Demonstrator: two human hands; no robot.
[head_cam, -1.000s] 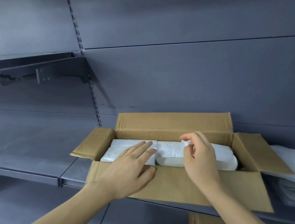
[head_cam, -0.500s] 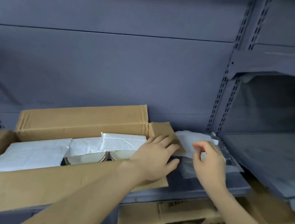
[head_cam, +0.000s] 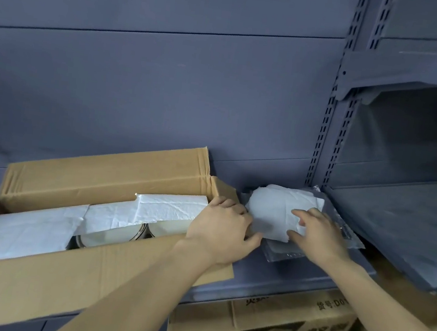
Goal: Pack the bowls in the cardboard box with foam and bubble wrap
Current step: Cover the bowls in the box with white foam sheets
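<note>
An open cardboard box (head_cam: 105, 179) sits on the grey shelf at left. White foam sheets (head_cam: 25, 229) cover most of its contents, and the rims of two pale bowls (head_cam: 118, 232) show between them. To the right of the box lies a loose white foam sheet (head_cam: 272, 213) on top of clear bubble wrap (head_cam: 283, 251). My left hand (head_cam: 220, 229) rests over the box's right flap and pinches the left edge of that loose sheet. My right hand (head_cam: 316, 232) lies on its right side with fingers curled onto it.
The grey shelf edge (head_cam: 266, 281) runs below the foam. A slanted grey shelf (head_cam: 403, 223) drops away at right. Printed cardboard cartons (head_cam: 260, 330) stand underneath. Slotted uprights (head_cam: 325, 140) rise behind the foam.
My view swung right from the box to the shelf beside it. Both hands left the foam in the box and moved right onto the loose foam sheet.
</note>
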